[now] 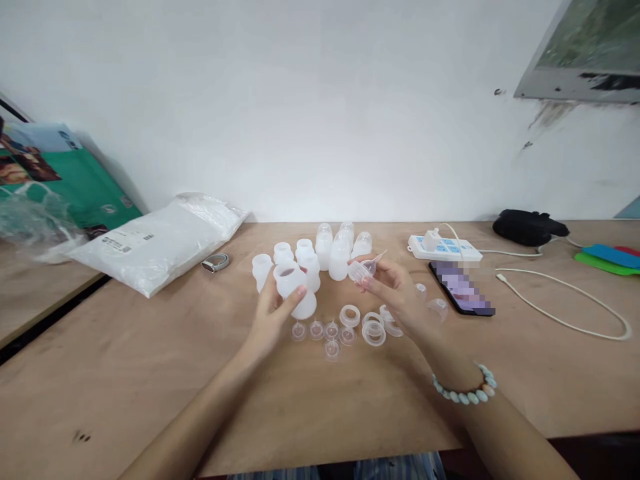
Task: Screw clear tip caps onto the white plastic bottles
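Note:
My left hand [274, 312] is wrapped round a small translucent white bottle [295, 288], held open end up just above the wooden table [150, 373]. My right hand [395, 287] pinches a clear nipple-shaped piece [364, 268] between thumb and fingers, a short way right of the bottle. Behind both hands stand several more white bottles [310, 257], some with domed caps [345, 243]. In front lie several clear rings [373, 331] and small clear nipples [316, 330]. A clear dome cap [437, 310] lies right of my right hand.
A white plastic bag [160, 243] lies at the back left, with a small metal object [216, 262] beside it. A phone [461, 288], a power strip [443, 247] with a white cable [570, 300], a black pouch [529, 227] and coloured flat items [610, 259] sit on the right.

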The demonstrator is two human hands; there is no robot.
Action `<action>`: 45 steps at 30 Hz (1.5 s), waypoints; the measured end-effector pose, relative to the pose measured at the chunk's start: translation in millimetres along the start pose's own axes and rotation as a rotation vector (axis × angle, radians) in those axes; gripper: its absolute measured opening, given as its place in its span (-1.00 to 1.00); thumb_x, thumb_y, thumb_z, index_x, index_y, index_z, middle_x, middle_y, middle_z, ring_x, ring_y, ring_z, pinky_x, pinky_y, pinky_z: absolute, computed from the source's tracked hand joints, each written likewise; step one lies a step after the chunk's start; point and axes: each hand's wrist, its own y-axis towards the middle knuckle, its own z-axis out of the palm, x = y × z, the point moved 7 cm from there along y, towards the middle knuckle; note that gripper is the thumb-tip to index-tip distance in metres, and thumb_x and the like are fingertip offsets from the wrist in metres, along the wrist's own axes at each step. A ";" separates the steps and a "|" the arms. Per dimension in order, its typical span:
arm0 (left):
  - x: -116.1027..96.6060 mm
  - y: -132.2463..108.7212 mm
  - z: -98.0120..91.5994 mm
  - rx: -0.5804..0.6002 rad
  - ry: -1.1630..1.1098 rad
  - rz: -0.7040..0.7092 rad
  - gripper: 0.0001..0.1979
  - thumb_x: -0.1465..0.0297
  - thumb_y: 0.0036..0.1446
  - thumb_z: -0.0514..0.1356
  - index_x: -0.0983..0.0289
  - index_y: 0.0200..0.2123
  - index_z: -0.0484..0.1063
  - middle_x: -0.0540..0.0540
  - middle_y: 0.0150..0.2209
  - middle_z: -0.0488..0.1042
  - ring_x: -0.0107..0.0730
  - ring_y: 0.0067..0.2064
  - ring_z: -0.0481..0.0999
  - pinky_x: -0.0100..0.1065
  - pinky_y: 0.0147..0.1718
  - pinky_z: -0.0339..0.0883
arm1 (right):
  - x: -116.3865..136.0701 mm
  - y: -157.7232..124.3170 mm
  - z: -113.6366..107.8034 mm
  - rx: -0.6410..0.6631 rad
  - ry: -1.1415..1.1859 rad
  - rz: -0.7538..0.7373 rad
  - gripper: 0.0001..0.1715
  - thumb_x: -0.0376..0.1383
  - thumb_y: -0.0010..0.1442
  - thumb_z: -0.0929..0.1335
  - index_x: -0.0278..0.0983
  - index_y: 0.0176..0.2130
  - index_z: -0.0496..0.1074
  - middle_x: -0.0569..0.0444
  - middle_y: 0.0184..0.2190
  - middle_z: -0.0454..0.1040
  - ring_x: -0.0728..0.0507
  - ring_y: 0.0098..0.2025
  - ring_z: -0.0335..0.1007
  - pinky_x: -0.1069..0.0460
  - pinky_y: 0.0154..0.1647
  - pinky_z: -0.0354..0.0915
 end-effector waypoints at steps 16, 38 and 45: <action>23.5 4.9 -0.2 0.074 0.855 0.182 -0.55 0.11 0.13 0.27 0.23 0.00 0.33 0.14 -0.01 0.42 -0.28 -0.28 0.50 -0.31 -0.38 0.36 | -6.8 -0.3 11.2 0.069 -0.043 0.020 -0.69 -0.10 0.12 0.46 -0.24 -0.20 0.48 0.02 -0.19 0.51 -0.20 -0.10 0.41 -0.08 -0.11 0.34; -31.9 -29.6 23.1 0.014 0.749 0.712 -0.80 0.41 0.26 0.15 0.21 -0.04 0.32 0.13 -0.18 0.42 -0.24 -0.16 0.44 -0.25 -0.17 0.30 | -20.7 -6.8 31.2 0.185 0.044 0.118 -0.44 -0.26 -0.01 0.55 -0.21 -0.04 0.35 0.14 -0.32 0.41 -0.08 -0.30 0.36 0.01 -0.26 0.31; -3.9 -21.1 29.5 0.099 0.038 0.059 -0.81 0.28 0.24 0.16 0.27 -0.36 0.41 0.03 -0.40 0.41 -0.37 -0.33 0.35 -0.38 -0.31 0.22 | -9.4 -8.9 40.6 0.170 0.059 -0.043 -0.65 -0.31 0.10 0.50 -0.18 -0.16 0.33 0.16 -0.30 0.35 -0.04 -0.28 0.34 0.08 -0.30 0.31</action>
